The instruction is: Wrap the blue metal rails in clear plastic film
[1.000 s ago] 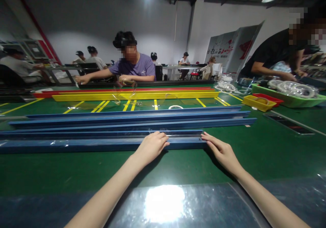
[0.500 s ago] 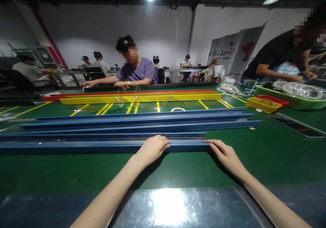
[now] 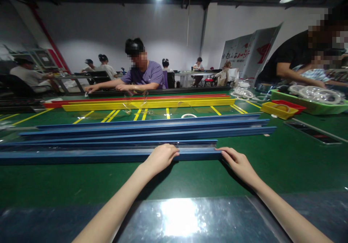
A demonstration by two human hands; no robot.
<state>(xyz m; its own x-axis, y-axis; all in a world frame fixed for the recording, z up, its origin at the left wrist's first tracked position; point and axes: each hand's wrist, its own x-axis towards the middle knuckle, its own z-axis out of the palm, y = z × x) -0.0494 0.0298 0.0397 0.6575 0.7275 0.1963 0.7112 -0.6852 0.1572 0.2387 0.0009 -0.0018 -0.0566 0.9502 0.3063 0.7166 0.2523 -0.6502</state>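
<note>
While the left hand grips the front blue channel by its near side, the right hand touches its 3 o'clock end, grip unclear, with more blue channels then a long yellow bar toward 12 o'clock on the green bench.

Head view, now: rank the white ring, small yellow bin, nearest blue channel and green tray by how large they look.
Largest to smallest:
1. Nearest blue channel, cut off by the left edge
2. Green tray
3. Small yellow bin
4. White ring

Nearness enlarges the channel.
</note>
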